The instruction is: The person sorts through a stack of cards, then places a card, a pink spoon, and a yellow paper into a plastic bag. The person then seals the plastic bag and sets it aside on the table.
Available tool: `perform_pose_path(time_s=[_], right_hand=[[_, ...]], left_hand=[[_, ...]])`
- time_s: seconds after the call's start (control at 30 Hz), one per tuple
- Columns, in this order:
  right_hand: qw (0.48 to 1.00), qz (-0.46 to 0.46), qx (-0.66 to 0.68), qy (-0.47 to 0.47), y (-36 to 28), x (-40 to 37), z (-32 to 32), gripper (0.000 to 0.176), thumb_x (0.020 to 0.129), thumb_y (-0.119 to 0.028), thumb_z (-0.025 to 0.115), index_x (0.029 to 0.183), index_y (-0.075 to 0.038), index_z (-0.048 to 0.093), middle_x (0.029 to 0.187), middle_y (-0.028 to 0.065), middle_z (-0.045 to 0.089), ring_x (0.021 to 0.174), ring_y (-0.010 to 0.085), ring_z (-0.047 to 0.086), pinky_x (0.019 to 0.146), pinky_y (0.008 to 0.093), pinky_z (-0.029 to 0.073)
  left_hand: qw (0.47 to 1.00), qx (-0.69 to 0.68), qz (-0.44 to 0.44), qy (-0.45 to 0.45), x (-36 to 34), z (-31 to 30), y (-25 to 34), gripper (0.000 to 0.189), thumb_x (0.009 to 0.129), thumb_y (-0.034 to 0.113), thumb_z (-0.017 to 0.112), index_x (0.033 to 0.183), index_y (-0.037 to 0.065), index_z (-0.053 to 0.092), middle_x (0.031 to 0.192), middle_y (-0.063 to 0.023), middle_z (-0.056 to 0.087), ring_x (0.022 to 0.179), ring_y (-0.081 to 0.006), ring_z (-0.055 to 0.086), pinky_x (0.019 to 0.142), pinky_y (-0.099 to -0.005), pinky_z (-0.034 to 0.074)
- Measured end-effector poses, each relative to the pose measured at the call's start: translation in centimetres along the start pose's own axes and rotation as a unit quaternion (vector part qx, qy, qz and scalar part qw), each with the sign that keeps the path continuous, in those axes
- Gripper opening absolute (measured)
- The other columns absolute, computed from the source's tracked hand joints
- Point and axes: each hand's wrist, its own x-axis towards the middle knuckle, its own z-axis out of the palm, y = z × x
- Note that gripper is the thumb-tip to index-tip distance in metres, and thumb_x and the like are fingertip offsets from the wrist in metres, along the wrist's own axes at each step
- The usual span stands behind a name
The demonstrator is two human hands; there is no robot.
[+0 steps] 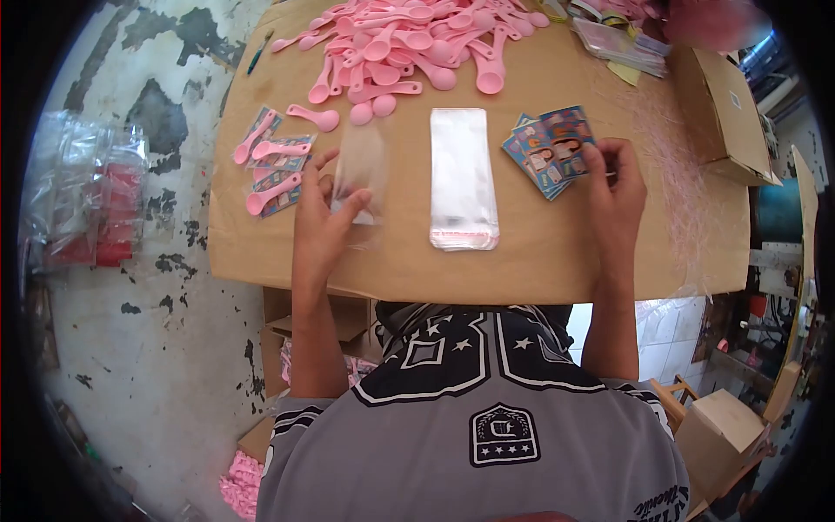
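Note:
My left hand (335, 204) grips a clear plastic bag (364, 165) between thumb and fingers, above the brown table. At the right, my right hand (616, 174) pinches the edge of a printed card (570, 130) that lies over a small fanned pile of cards (531, 152). Between the hands lies a stack of clear plastic bags (463, 174) with a pinkish strip along the near end. Left of my left hand, several pink spoons (277, 150) rest on packed cards, and a single pink spoon (315, 117) lies just beyond them.
A large heap of pink spoons (400, 43) covers the far side of the table (522, 261). A pen (259, 54) lies at the far left. A cardboard box (718, 113) and pink shreds (678, 183) are at the right. Plastic packs (87, 191) hang or lie at far left.

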Motion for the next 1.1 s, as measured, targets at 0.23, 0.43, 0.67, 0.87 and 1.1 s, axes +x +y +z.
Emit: perform_pose_path(time_s=[0.23,0.43,0.67,0.87,1.1], right_hand=[[0.985,0.026,0.158,-0.065,-2.0,-1.1,-0.2,0.015,0.105,-0.015,0.068,0.111,-0.002,0.063,0.092,-0.0001,0.066,0.075,0.0043,0.059,0.064,0.0208,0.046],[0.954,0.058,0.231,-0.182,-4.2,-3.2,1.7,0.023,0.104,-0.011,0.068,0.122,-0.001,0.058,0.094,0.0012,0.067,0.074,0.0055,0.060,0.064,0.0206,0.047],[0.937,0.109,0.233,-0.236,-4.7,-4.8,1.4,0.026,0.103,-0.008,0.069,0.125,0.001,0.059,0.096,0.0026,0.068,0.073,0.0059,0.061,0.063,0.0211,0.048],[0.902,0.170,0.302,-0.257,-4.7,-6.2,1.1,0.022,0.102,-0.008,0.070,0.120,0.002,0.061,0.094,0.0050,0.071,0.071,0.0066,0.064,0.061,0.0220,0.051],[0.916,0.152,0.326,-0.177,-4.5,-6.7,2.2,0.021,0.103,-0.009,0.070,0.118,0.001,0.059,0.095,0.0069,0.072,0.070,0.0076,0.066,0.061,0.0219,0.053]], left_hand=[[0.918,-0.375,-0.108,-0.072,0.0,0.5,-1.9,0.045,0.102,0.006,0.068,0.143,0.004,0.048,0.116,-0.0146,0.073,0.106,-0.0217,0.074,0.088,-0.0288,0.063],[0.819,-0.539,-0.165,-0.104,-1.5,3.6,0.8,0.045,0.104,0.006,0.066,0.143,0.005,0.044,0.120,-0.0214,0.072,0.112,-0.0294,0.074,0.091,-0.0341,0.066],[0.865,-0.497,-0.044,-0.055,-0.9,6.1,2.1,0.074,0.100,0.004,0.071,0.159,0.004,0.026,0.118,-0.0228,0.073,0.108,-0.0291,0.075,0.089,-0.0328,0.066],[0.895,-0.445,0.006,0.017,-0.6,8.7,3.6,0.079,0.100,0.002,0.070,0.161,0.005,0.020,0.121,-0.0240,0.072,0.110,-0.0305,0.075,0.095,-0.0377,0.064],[0.877,-0.479,-0.019,-0.011,-1.3,11.5,4.4,0.079,0.100,0.001,0.069,0.161,0.004,0.018,0.129,-0.0293,0.068,0.119,-0.0329,0.071,0.103,-0.0425,0.059]])
